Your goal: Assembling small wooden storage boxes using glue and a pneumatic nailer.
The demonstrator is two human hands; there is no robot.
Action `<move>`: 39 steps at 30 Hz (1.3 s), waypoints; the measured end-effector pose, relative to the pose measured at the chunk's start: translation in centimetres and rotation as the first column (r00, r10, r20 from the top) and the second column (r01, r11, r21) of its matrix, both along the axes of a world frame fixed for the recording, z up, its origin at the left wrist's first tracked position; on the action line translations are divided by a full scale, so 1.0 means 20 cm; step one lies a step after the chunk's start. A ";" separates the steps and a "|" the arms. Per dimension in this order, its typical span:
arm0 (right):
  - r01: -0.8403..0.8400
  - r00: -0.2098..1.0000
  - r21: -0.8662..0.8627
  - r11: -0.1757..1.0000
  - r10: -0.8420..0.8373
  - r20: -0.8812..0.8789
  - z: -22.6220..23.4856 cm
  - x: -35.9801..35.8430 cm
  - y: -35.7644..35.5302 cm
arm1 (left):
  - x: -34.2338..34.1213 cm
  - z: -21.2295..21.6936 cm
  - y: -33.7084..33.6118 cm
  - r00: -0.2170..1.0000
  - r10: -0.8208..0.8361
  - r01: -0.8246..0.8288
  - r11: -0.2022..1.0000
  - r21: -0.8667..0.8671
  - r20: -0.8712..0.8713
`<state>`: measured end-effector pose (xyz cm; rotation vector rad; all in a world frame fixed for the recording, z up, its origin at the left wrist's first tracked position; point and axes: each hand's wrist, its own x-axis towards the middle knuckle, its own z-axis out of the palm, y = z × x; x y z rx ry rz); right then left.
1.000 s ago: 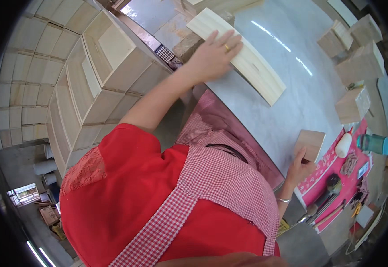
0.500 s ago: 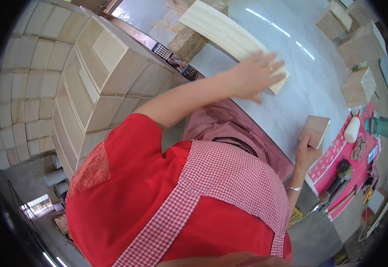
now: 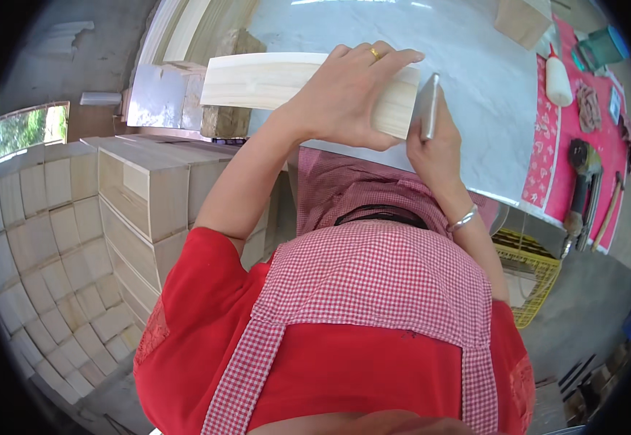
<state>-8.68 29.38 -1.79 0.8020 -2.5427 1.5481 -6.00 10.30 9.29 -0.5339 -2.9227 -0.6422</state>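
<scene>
My left hand [image 3: 348, 94] spans a long pale wooden board [image 3: 257, 81], thumb at the near edge and fingers over the far side, gripping it close to its right end. The board lies level above the light grey worktop [image 3: 482, 109]. Just right of that end, my right hand [image 3: 440, 148] holds a thin rectangular block [image 3: 431, 109] upright, its narrow edge showing. A small gap shows between block and board end. My palm hides part of the board.
Stacked wooden boxes [image 3: 167, 196] stand at my left. A wooden block [image 3: 228, 122] sits by the board's left end. To the right, a pink cloth [image 3: 547, 156] bears a white squeeze bottle [image 3: 558, 83] and tools. A yellow crate [image 3: 540, 272] is below the table edge.
My left hand has gone from moving flat over the board to gripping it. My right hand has brought the block beside the board's end and turned it edge-on. The view has swung round.
</scene>
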 end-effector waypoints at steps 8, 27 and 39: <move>-0.078 0.997 0.042 0.996 0.079 -0.013 0.02 0.05 -0.09 | 0.01 0.00 0.02 0.997 0.066 -0.067 0.997 -0.026 -0.044; -0.054 0.999 0.050 0.997 0.054 0.003 0.01 0.05 -0.11 | -0.02 0.00 0.04 0.995 0.087 -0.086 0.996 -0.020 0.050; -0.034 0.996 0.070 0.997 0.028 0.080 0.01 0.06 -0.12 | -0.03 -0.01 0.04 0.995 0.079 -0.079 0.997 0.003 0.069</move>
